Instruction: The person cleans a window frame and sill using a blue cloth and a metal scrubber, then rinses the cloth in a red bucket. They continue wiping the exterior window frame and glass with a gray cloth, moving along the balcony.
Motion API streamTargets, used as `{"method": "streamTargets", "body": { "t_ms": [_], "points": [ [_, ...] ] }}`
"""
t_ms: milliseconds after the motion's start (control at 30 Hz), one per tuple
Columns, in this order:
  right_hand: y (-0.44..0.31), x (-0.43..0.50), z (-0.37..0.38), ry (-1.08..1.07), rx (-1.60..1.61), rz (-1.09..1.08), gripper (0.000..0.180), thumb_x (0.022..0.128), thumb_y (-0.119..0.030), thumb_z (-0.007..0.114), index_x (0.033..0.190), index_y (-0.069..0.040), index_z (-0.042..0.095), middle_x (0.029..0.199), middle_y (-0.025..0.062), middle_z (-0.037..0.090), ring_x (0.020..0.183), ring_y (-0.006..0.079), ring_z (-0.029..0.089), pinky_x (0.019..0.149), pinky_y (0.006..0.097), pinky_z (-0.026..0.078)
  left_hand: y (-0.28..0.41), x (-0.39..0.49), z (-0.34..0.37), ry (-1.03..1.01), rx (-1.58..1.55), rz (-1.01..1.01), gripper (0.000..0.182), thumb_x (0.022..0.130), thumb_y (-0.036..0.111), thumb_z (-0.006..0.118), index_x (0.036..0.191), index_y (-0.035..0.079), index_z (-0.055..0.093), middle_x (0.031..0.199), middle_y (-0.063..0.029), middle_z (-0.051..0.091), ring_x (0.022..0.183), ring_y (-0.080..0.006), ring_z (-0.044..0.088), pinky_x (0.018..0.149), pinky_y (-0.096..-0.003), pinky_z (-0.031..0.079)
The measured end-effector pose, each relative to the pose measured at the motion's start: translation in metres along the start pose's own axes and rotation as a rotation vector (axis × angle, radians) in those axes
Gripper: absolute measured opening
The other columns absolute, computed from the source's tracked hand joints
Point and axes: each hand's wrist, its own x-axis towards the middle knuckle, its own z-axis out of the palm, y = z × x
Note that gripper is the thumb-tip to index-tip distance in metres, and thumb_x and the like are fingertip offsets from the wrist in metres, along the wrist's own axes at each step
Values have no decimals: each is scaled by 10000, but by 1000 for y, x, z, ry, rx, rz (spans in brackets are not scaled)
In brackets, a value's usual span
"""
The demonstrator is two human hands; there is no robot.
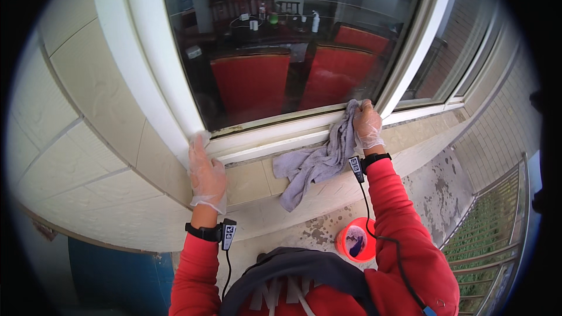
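My left hand (207, 173), in a clear plastic glove, rests with its fingers on the lower left corner of the white window frame (281, 134); I see no cloth in it. My right hand (368, 123), gloved the same way, grips a grey cloth (316, 162) at the frame's lower right corner, by the edge of the glass pane (250, 83). From that hand the cloth hangs down to the left, over the tiled sill (248, 182) and past its front edge. The fingertips of my right hand are partly hidden by the cloth.
Below the sill, a red bucket (342, 245) with foamy water and a dark item stands on the wet-spotted floor (432, 184). A metal railing (487, 254) runs at the right. A blue panel (118, 272) is at the lower left. Chairs and a table show behind the glass.
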Motion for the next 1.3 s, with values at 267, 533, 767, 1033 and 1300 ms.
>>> {"method": "streamTargets", "body": {
  "t_ms": [267,533,767,1033,1300],
  "points": [
    [46,-12,0,136,660,526,293,787,-209,779,902,24,645,765,105,666,713,188,614,677,321,502,-2,-3,13,-94,22,219,602,744,-83,546,1332,35,498,1323,-211,530,1240,-389,481,1050,-429,383],
    [-6,-7,12,-11,131,231,204,848,-197,628,911,-5,654,915,239,664,863,436,635,757,472,514,-3,3,23,-141,61,187,587,730,-83,545,1302,48,561,1275,-202,563,1199,-394,505,1030,-431,403],
    [-150,-70,15,-277,-3,-269,119,745,-77,610,840,-9,635,773,195,664,691,337,681,619,436,542,-5,4,21,-175,60,189,612,717,-63,571,1316,58,556,1281,-219,541,1227,-376,486,1048,-421,388],
    [-239,-109,9,-319,734,-243,335,796,-179,681,1033,53,641,895,220,685,800,325,685,689,374,544,-7,2,7,-235,-56,192,528,755,-36,599,1280,19,562,1238,-195,586,1187,-369,526,1028,-417,405],
    [-182,-84,-54,-553,1386,404,552,833,-179,761,1244,83,502,1062,136,623,916,171,614,811,278,506,72,-34,16,-506,-627,15,442,870,138,666,1279,20,546,1185,-180,630,1109,-295,605,954,-376,453]
  ]
}}
